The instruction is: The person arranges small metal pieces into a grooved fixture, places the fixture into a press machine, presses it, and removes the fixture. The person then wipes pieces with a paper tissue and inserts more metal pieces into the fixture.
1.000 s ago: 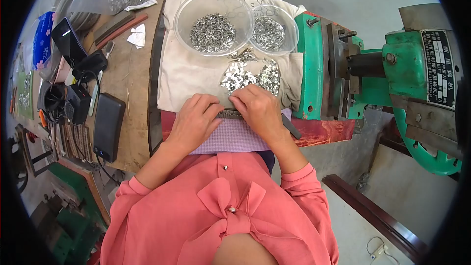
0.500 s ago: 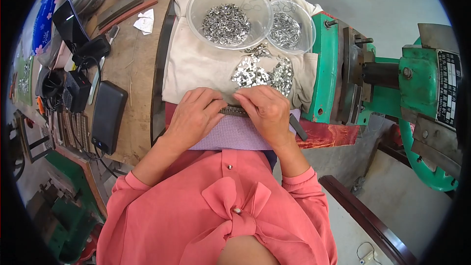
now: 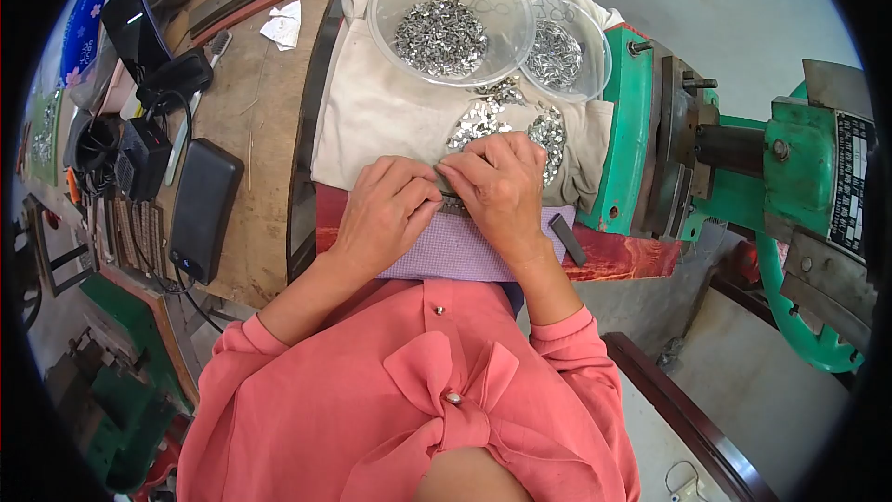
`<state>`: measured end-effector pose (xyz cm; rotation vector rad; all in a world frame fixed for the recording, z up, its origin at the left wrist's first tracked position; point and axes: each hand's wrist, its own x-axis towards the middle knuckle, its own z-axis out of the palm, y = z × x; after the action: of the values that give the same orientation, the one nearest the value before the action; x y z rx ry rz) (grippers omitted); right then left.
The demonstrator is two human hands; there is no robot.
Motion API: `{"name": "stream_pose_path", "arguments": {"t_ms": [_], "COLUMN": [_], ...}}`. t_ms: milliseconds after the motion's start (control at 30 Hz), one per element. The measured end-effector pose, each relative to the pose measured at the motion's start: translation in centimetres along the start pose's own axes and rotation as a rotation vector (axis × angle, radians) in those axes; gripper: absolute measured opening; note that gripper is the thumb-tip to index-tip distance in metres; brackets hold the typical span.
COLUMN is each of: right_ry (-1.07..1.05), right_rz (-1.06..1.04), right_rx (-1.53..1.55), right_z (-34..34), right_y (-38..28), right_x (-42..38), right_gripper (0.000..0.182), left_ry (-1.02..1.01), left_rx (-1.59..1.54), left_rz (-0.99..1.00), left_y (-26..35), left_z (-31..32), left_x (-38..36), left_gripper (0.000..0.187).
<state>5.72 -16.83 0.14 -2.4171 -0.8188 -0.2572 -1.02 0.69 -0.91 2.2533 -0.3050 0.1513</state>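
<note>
My left hand [image 3: 388, 207] is closed, its fingers curled and their tips brought together over the purple checked cloth [image 3: 446, 256]. Close beside it, my right hand [image 3: 502, 193] has thumb and forefinger pinched, with the tips hidden from above. A dark narrow strip [image 3: 452, 205] shows in part between and beneath the hands; whatever small piece the fingertips hold cannot be made out. Just beyond the right hand lie heaps of small shiny metal pieces [image 3: 550, 144] on a beige cloth [image 3: 372, 121]. A short dark bar [image 3: 567, 240] rests right of my right wrist.
A large clear tub [image 3: 376, 23] and a smaller clear tub [image 3: 602, 74] hold metal pieces at the back. On the right stands a green machine press [image 3: 627, 130]. The wooden table [image 3: 265, 130] at left carries a black power bank [image 3: 206, 214], a phone [image 3: 135, 28] and cables.
The view has shifted slightly. My right hand's fingers have moved forward toward the metal heaps, and my left hand has turned inward, so less of the dark strip shows.
</note>
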Motion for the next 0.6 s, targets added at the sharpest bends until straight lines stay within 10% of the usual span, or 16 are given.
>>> {"name": "stream_pose_path", "arguments": {"t_ms": [600], "right_ry": [-0.008], "right_rz": [-0.026], "right_rx": [-0.037], "right_z": [0.5], "right_y": [-0.4], "right_x": [-0.4], "right_gripper": [0.012], "left_ry": [0.136], "left_rx": [0.029], "left_rz": [-0.108], "left_y": [-0.7], "left_z": [0.5], "left_x": [-3.2], "left_gripper": [0.037]}}
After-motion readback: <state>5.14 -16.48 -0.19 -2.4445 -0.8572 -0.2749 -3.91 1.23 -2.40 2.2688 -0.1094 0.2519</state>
